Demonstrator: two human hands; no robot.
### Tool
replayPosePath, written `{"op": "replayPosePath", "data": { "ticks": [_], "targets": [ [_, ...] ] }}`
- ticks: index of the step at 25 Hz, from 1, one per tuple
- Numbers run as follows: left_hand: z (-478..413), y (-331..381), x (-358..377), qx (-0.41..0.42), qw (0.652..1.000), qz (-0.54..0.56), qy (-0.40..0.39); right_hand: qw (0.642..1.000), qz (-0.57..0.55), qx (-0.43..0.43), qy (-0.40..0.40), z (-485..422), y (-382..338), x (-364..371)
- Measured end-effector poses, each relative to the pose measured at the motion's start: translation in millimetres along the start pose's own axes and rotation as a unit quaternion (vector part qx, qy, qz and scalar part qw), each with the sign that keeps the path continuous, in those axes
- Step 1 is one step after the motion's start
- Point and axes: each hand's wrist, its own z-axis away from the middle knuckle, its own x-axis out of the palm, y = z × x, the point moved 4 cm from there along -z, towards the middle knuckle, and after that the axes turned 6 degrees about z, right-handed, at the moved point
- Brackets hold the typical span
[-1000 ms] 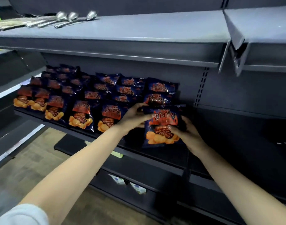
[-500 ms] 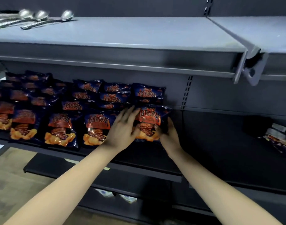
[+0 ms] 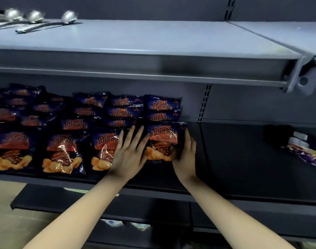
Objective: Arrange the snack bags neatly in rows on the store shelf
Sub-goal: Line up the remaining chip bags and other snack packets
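Dark blue snack bags with orange labels lie in overlapping rows on the middle shelf (image 3: 225, 184). The front bag of the rightmost row (image 3: 162, 141) sits between my hands. My left hand (image 3: 130, 153) lies flat with straight fingers against that bag's left edge, partly covering the neighbouring bag (image 3: 103, 150). My right hand (image 3: 186, 155) presses straight fingers along the bag's right edge. More bags (image 3: 63, 151) fill the rows to the left.
To the right of the bags the dark shelf shows its bare surface up to a purple packet (image 3: 308, 155) at the far right. The grey upper shelf (image 3: 153, 38) overhangs, with metal ladles (image 3: 46, 22) on it. A lower shelf (image 3: 63, 200) juts out below.
The bag has gone from being held up in both hands to lying in the rightmost row. Both hands now have straight fingers against its sides. The camera has swung right.
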Motion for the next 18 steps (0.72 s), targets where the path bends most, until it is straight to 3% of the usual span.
{"op": "replayPosePath", "data": {
  "ticks": [3, 6, 9, 18],
  "targets": [
    [-1, -3, 5, 0.009, 1.000, 0.005, 0.004, 0.984, 0.139, -0.113, 0.019, 10, -5, 5],
    [-1, -3, 9, 0.021, 1.000, 0.011, 0.016, 0.927, 0.305, -0.214, -0.027, 16, -4, 19],
    [2, -4, 14, 0.030, 0.999, 0.019, 0.028, 0.901, 0.371, -0.215, -0.070, 16, -1, 27],
    [2, -7, 19, 0.054, 0.996, 0.049, 0.049, 0.893, 0.401, -0.153, -0.138, 15, -3, 29]
  ]
}}
